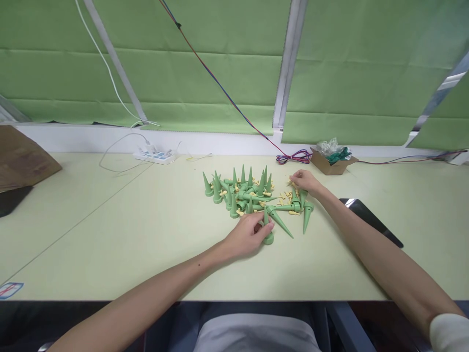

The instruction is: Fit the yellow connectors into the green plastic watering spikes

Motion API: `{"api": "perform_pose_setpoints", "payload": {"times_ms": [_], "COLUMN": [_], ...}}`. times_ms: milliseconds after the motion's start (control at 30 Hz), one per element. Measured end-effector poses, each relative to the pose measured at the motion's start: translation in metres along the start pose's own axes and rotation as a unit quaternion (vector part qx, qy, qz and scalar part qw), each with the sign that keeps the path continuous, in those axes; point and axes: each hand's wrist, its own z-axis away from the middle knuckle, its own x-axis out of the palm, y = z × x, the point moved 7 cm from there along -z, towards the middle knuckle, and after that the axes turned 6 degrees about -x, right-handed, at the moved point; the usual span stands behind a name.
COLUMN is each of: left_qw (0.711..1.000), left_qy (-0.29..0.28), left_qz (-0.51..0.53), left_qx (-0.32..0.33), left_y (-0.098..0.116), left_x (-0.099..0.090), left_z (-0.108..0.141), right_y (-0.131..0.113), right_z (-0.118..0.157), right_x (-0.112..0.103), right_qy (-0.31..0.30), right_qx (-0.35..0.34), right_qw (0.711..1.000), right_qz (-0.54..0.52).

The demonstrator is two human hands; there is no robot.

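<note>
My left hand (249, 234) is closed around a green plastic spike (268, 238), which stands upright on its round base at the near side of the pile. Farther back on the right, my right hand (307, 181) pinches at a small yellow plastic piece (291, 182), partly hidden by the fingertips. Loose yellow pieces (284, 196) are scattered just below that hand. Between and left of my hands is a heap of green spikes (244, 195), several upright and others on their sides, with yellow pieces among them. Another spike (308, 215) lies below my right wrist.
A cardboard box (331, 167) with clear wrap and green material stands at the back right, beside a coiled cable (295, 157). A dark flat device (372, 222) lies under my right forearm. A power strip (156, 156) and brown cardboard (25, 159) are on the left.
</note>
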Motion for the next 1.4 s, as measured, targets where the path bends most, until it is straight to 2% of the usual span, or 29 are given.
{"api": "perform_pose_setpoints", "payload": {"times_ms": [400,600,700,833,933,1033,1133,1233,1400], "left_qw": [1.000,1.000,1.000,1.000,0.997,0.995,0.994,0.992,0.988], "left_qy": [-0.001,-0.001,-0.004,0.021,0.066,0.095,0.107,0.122,0.153], "left_qz": [-0.001,0.001,0.005,-0.016,-0.031,-0.017,0.006,0.022,0.028], "left_qx": [-0.002,-0.003,-0.004,0.003,0.006,-0.002,-0.015,-0.016,-0.022], "left_y": [-0.001,0.000,0.000,0.000,0.001,0.002,0.002,0.002,0.001], "left_x": [0.000,0.000,0.000,-0.003,-0.009,-0.013,-0.015,-0.017,-0.025], "left_z": [0.000,0.000,0.000,0.000,-0.001,0.000,0.000,0.001,0.002], "right_y": [-0.021,-0.029,-0.033,-0.049,-0.066,-0.085,-0.097,-0.097,-0.091], "right_z": [0.011,0.017,0.012,0.016,0.041,0.082,0.125,0.156,0.173], "right_x": [0.014,0.022,0.016,0.001,-0.005,0.000,0.010,0.020,0.033], "right_qy": [-0.108,-0.150,-0.101,0.025,0.094,0.099,0.068,0.050,0.027], "right_qx": [0.000,-0.035,-0.087,-0.156,-0.180,-0.186,-0.197,-0.209,-0.211], "right_qw": [0.990,0.980,0.989,0.987,0.979,0.973,0.966,0.958,0.955], "right_qz": [-0.091,-0.126,-0.066,0.016,-0.032,-0.096,-0.156,-0.188,-0.207]}}
